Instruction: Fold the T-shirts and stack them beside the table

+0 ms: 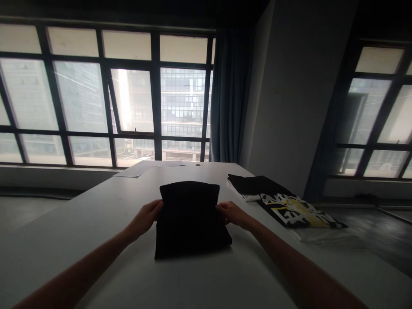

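Observation:
A folded black cloth (191, 219), likely a garment, is in front of me over the white table (128, 274). Its upper part is raised and bends back, while the lower edge lies near the tabletop. My left hand (149, 216) pinches its left side. On the opposite side, my right hand (232, 213) grips the cloth's edge with closed fingers. The cloth is so dark that its folds and layers hardly show.
To the right lie folded clothes: a black piece (260, 184) over something white, and a black one with white and yellow print (299, 210). Clear plastic (328, 237) sits by the table's right edge. Papers (131, 171) rest far left, before windows and a blue curtain (230, 98).

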Demonstrator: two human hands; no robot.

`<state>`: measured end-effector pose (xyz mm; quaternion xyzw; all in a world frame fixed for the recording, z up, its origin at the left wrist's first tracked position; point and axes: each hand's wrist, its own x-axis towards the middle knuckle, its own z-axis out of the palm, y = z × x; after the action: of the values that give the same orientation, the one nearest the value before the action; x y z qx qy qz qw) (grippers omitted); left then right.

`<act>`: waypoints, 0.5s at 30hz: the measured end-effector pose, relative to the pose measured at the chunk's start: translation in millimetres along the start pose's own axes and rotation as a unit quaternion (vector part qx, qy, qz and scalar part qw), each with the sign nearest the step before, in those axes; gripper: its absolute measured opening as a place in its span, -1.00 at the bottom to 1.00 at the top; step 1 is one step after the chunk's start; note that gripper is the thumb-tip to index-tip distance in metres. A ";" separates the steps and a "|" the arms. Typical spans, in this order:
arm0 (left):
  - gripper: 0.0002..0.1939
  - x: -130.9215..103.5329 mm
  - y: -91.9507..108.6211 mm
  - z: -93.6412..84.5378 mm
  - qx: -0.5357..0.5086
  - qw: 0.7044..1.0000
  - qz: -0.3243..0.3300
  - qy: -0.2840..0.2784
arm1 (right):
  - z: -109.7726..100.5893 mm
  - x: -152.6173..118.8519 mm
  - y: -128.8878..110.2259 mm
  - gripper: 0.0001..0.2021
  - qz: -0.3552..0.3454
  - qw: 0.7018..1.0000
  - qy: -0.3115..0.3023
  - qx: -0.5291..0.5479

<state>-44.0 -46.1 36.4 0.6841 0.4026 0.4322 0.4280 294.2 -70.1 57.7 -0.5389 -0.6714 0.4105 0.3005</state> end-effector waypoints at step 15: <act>-0.43 -10.4 -6.2 3.4 0.264 0.959 -0.054 -0.086 | 6.7 -3.8 -4.0 -0.70 0.032 0.991 -0.004 -0.130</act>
<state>-45.0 -54.6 27.2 0.7844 0.5008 0.2264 0.2875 287.5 -75.6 58.1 -0.5927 -0.7027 0.3313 0.2124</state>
